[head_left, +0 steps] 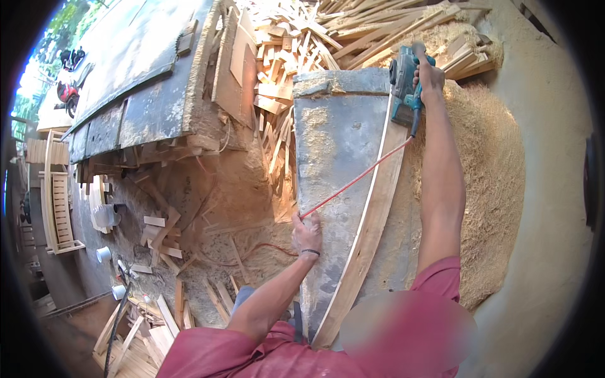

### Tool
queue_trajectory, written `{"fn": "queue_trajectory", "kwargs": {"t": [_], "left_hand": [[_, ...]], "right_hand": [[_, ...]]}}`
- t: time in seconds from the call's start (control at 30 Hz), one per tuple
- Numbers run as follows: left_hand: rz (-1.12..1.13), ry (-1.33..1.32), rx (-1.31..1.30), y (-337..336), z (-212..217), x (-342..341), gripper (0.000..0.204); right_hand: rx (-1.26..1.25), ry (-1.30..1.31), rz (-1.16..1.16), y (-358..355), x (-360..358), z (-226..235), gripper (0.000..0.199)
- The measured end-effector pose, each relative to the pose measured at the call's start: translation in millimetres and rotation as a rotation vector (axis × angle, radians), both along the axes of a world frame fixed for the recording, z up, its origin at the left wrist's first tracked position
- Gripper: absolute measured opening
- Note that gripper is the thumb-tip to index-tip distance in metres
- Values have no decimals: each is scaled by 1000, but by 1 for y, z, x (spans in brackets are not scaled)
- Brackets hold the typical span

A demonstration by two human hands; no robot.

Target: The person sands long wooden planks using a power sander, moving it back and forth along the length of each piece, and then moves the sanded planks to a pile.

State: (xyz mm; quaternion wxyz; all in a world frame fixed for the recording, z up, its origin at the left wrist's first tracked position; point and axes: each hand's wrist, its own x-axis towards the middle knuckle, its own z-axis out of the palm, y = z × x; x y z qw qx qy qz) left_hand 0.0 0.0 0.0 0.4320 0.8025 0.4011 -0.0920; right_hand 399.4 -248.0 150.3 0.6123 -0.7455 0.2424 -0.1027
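Observation:
My right hand [431, 82], arm stretched far forward, is closed round the handle of a teal electric planer [405, 79]. The planer rests on the far end of a long pale wooden plank [370, 236]. That plank lies lengthwise on a grey, dusty workbench [334, 145], its near end close to my body. A red power cord [354, 181] runs from the back of the planer across the plank, pulled fairly straight, to my left hand [307, 236]. My left fingers are closed on the cord beside the bench's left edge.
A big heap of wood shavings [482, 189] lies right of the bench, against the wall. Offcuts [277, 60] and long strips [378, 31] pile up beyond it. A second table [138, 82] stands at the left, with scrap wood [165, 236] on the floor nearby.

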Motion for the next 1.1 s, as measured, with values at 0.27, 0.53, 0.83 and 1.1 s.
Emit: {"fn": "queue_trajectory", "kwargs": {"t": [0.27,0.53,0.83,1.1], "left_hand": [[-27,-134,115,5,-16,-2,82],[15,-88,118,0,-15,-8,73],[32,-73,131,0,-17,-7,58],[93,-116,57,1,-17,-8,54]], "right_hand": [[28,32,19,9,-18,13,54],[28,73,35,16,-85,4,49],[-11,121,38,40,-175,9,45],[7,170,14,58,-254,9,43]]}}
